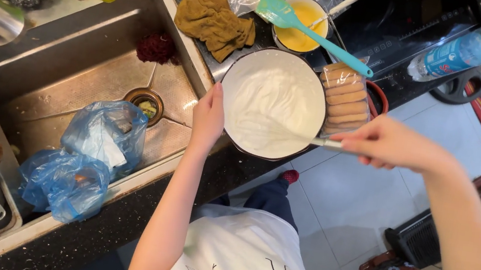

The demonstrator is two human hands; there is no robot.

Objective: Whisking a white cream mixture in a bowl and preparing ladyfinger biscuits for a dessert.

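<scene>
At the desk edge beside the sink (105,64), the left hand (208,117) steadies the bowl of white cream (271,101), fingers flat on its rim; the right hand (388,144), fingers closed around a whisk handle (328,143), is judged mid-whipping; next calls for a firm bowl.

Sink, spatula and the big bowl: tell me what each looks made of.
Sink: brushed stainless steel, dull grey sheen. Spatula: probably silicone, matte teal, one soft piece. Big bowl: likely ceramic or enamel, glossy white inside, dark rim; left hand steadies it.

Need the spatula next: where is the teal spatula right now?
In the head view, the teal spatula lies across the small bowl of yellow batter, just behind the big white bowl, beside the brown cloth.
</scene>
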